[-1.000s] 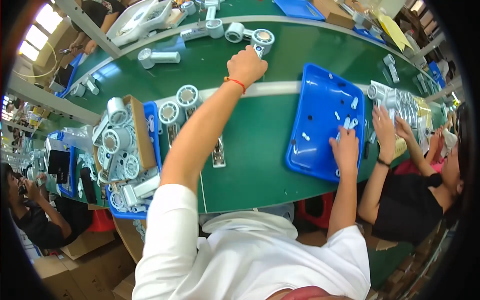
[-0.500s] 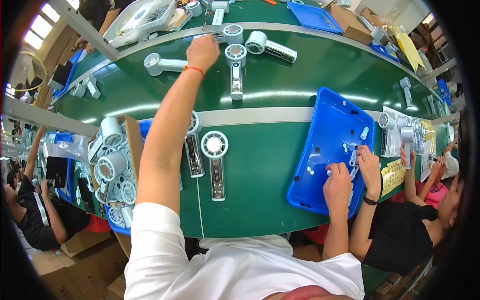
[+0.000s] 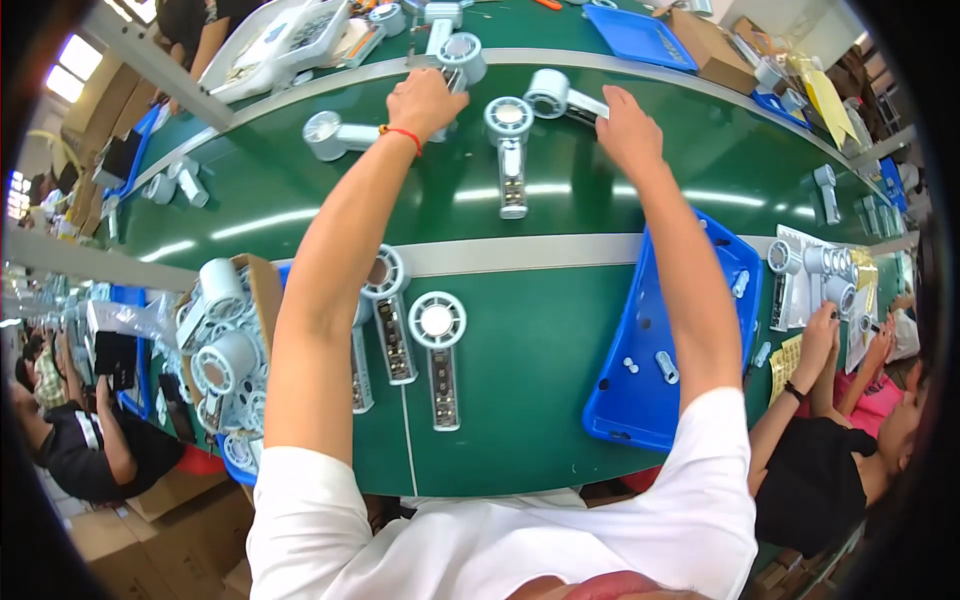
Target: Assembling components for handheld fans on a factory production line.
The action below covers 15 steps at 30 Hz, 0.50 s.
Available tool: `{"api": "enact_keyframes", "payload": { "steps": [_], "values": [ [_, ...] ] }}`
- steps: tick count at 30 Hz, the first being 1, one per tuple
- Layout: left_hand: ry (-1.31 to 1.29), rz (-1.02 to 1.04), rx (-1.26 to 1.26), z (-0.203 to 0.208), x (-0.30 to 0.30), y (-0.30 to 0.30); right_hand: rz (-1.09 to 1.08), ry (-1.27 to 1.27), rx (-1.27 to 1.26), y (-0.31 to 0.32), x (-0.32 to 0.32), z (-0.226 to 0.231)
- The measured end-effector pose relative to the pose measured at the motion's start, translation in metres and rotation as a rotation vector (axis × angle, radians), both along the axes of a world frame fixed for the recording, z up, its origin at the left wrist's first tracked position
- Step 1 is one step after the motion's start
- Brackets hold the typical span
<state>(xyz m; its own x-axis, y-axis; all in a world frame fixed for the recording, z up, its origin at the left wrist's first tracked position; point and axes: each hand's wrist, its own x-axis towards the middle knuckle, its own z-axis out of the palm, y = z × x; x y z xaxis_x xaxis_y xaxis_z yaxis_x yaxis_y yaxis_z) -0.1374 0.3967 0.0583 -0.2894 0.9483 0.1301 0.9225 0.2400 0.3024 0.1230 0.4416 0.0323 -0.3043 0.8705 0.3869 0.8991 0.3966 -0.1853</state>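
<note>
Over the far green strip, my left hand [image 3: 425,103] is closed around the handle of a pale blue handheld fan [image 3: 461,58], whose round head shows beyond my fingers. To its right, my right hand [image 3: 632,132] has its fingers at the handle end of another handheld fan [image 3: 548,93], which lies with its head to the left; my fingertips partly hide that end. Between my hands stands a fan with an uncovered handle [image 3: 512,175]. Left of my left hand lies one more fan [image 3: 324,136]. Close to me, fans with circuit boards showing in their handles [image 3: 443,390] lie on the green table.
A blue tray [image 3: 612,425] with small pale parts sits under my right forearm. At left, a cardboard box [image 3: 258,285] is heaped with fan parts. A pale rail [image 3: 520,254] divides the near table from the far strip. Co-workers sit on both sides, one in black [image 3: 815,470] at right.
My right hand has left the blue tray and reached the fan at the far right. My left hand now grips the far fan, and the middle fan stands farther right, apart from it.
</note>
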Motion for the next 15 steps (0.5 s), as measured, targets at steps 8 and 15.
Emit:
{"api": "enact_keyframes", "payload": {
  "steps": [8,15],
  "values": [
    [-0.051,-0.320,-0.018,0.053,0.083,-0.146,0.045,-0.385,-0.333,0.005,-0.008,0.044],
    [-0.048,-0.247,-0.150,0.003,0.136,-0.229,-0.006,0.054,-0.567,-0.168,0.005,0.058]
  ]
}}
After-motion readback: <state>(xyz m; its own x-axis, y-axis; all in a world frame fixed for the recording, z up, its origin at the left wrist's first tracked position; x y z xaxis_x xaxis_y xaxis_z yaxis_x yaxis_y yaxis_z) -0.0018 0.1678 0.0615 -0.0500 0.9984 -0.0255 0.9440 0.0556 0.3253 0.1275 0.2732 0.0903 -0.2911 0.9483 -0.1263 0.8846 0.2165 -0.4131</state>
